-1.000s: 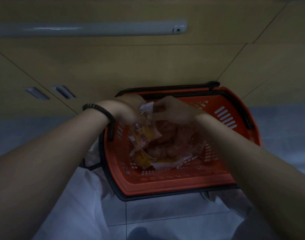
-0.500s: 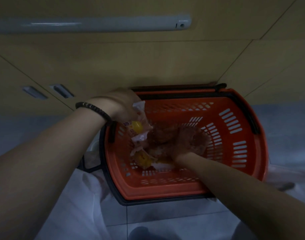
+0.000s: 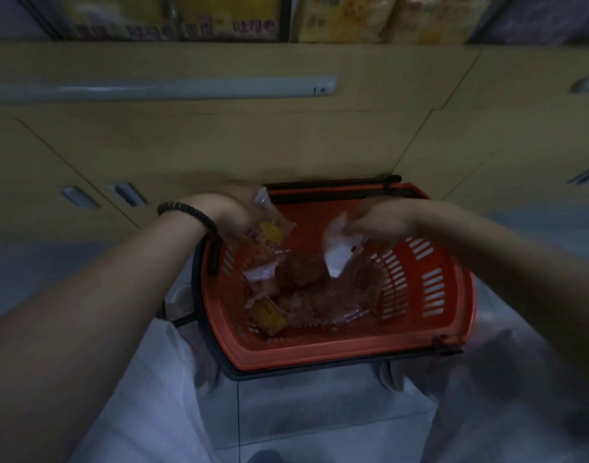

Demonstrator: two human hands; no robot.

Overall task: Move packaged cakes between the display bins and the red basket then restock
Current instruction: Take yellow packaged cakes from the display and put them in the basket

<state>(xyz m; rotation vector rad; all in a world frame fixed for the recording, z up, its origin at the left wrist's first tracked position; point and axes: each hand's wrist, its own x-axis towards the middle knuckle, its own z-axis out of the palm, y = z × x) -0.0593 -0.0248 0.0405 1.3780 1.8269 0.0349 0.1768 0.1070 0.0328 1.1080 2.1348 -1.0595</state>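
Packaged cakes (image 3: pixel 269 234) within left hand (image 3: pixel 241 203) and right hand (image 3: pixel 378 222) grips.

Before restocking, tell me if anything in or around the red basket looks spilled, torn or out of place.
Nothing stands out: the packaged cakes lie heaped inside the red basket, none seen on the floor. Too dim to judge tears.

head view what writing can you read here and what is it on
"吐司": on the shelf packs at the top, seen at least twice; the print around it is too blurred to read.
Red print on the left pack, gripped by the left hand: too blurred to read.
White label on the right pack, gripped by the right hand: nothing legible.
Basket: no writing seen.
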